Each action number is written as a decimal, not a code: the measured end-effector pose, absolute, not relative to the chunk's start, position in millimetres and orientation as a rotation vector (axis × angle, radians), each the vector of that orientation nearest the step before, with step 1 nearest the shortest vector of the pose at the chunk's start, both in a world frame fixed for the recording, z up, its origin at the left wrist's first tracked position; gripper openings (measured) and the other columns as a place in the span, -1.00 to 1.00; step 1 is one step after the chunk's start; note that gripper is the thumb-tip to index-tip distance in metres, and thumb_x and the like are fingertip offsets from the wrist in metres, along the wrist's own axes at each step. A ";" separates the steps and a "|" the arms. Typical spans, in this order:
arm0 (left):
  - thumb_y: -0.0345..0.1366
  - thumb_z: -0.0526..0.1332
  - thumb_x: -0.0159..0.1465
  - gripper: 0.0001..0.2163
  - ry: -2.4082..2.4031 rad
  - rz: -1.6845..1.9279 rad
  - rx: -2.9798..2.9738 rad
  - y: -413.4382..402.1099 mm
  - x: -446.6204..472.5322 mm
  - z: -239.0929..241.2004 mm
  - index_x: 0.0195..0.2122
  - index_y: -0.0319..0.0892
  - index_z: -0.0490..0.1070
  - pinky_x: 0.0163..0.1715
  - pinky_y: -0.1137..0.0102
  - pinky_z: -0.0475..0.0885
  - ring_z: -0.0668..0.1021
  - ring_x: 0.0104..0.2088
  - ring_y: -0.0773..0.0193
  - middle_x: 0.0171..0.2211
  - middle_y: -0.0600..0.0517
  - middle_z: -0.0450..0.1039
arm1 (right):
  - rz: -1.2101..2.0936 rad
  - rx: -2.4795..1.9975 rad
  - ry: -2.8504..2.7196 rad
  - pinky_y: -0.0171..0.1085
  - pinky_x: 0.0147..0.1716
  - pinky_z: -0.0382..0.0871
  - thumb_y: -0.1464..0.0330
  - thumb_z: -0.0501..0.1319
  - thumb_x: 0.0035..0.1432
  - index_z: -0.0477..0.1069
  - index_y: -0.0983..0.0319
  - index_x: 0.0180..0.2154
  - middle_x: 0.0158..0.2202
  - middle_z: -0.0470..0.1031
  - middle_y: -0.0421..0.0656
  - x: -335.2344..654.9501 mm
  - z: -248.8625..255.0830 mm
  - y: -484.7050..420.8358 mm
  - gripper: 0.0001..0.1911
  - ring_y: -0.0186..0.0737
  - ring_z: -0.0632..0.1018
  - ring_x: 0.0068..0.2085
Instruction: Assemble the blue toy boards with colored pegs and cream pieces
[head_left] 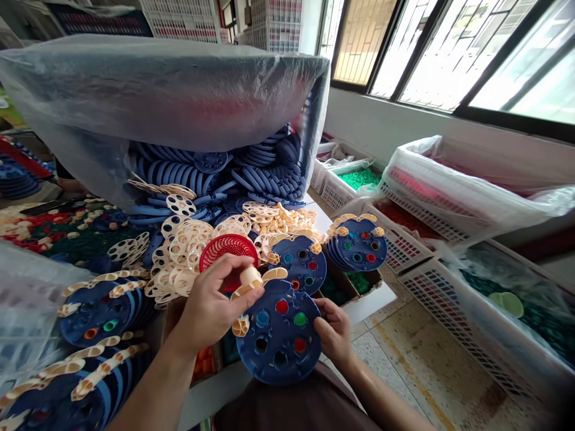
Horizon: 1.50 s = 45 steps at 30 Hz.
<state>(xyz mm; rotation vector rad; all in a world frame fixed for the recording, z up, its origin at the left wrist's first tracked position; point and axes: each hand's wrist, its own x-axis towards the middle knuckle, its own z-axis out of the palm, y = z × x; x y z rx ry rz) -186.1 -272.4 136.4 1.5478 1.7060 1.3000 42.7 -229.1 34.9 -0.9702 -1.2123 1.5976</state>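
Note:
A round blue plastic disc (287, 353) is tilted toward me above my lap, with red, green, blue and dark inserts in its holes. My right hand (333, 332) is closed on its right edge, thumb in front. At the disc's upper left edge, my left hand (215, 302) pinches a cream plastic piece (250, 278) between thumb and fingers. A cream curved strip (275, 275) and a cream ringed end (241, 327) show along the same edge; where they join the pinched piece is hidden by my fingers. Just behind my left hand sits a red basket (229, 248).
Similar blue discs with cream strips stand in stacks at left (96, 314) and right (359, 242). Cream ring-shaped parts (179, 251) lie heaped behind the basket. Plastic sheeting (179, 90) hangs over piled blue discs (175, 176). White crates (449, 305) line the floor at right.

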 end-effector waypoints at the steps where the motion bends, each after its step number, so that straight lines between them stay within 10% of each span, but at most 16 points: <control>1: -0.22 0.38 0.16 -0.68 1.665 1.233 1.617 -269.8 -181.3 142.2 -0.06 -0.10 0.48 -0.17 0.31 0.54 0.57 -0.17 0.15 -0.14 -0.05 0.51 | 1.597 -0.969 -1.216 -0.36 -0.61 0.19 0.43 0.22 -0.14 0.56 0.22 -0.36 -0.61 0.51 -0.27 42.2 35.0 -229.4 -0.78 -0.35 0.36 -0.63; 13: -0.37 0.27 0.13 -0.82 1.299 0.458 2.277 -230.9 -146.8 163.3 -0.24 -0.06 0.59 0.13 0.11 0.27 0.50 0.03 0.02 -0.15 -0.04 0.58 | 1.570 -0.963 -1.274 -0.39 -0.63 0.11 0.41 0.21 -0.12 0.56 0.24 -0.34 -0.63 0.45 -0.27 43.3 33.6 -236.7 -0.77 -0.40 0.27 -0.62; 24: -0.24 0.24 0.04 -0.89 1.301 0.064 2.030 -205.0 -153.6 163.9 -0.47 -0.09 0.55 -0.57 0.44 0.20 0.44 -0.54 0.29 -0.55 0.10 0.50 | 1.572 -0.935 -1.289 -0.41 -0.65 0.12 0.46 0.15 -0.21 0.55 0.21 -0.42 -0.61 0.45 -0.29 38.5 38.9 -240.1 -0.75 -0.38 0.29 -0.61; 35: -0.12 0.42 0.05 -0.52 1.401 0.712 1.491 -239.8 -181.9 134.4 0.02 -0.06 0.49 -0.34 0.41 0.49 0.59 -0.22 0.12 -0.19 -0.04 0.55 | 1.601 -0.936 -1.126 -0.35 -0.58 0.23 0.40 0.20 -0.22 0.55 0.18 -0.37 -0.55 0.53 -0.26 52.6 39.3 -247.3 -0.73 -0.32 0.37 -0.56; 45: -0.12 0.26 0.29 -0.71 1.314 1.260 0.795 -359.5 -166.4 50.5 -0.01 -0.08 0.48 0.00 0.23 0.48 0.57 -0.02 0.09 -0.04 -0.06 0.54 | 1.736 -0.977 -1.045 -0.36 -0.60 0.28 0.38 0.21 -0.32 0.52 0.17 -0.38 -0.57 0.50 -0.27 33.4 34.0 -246.4 -0.69 -0.30 0.38 -0.56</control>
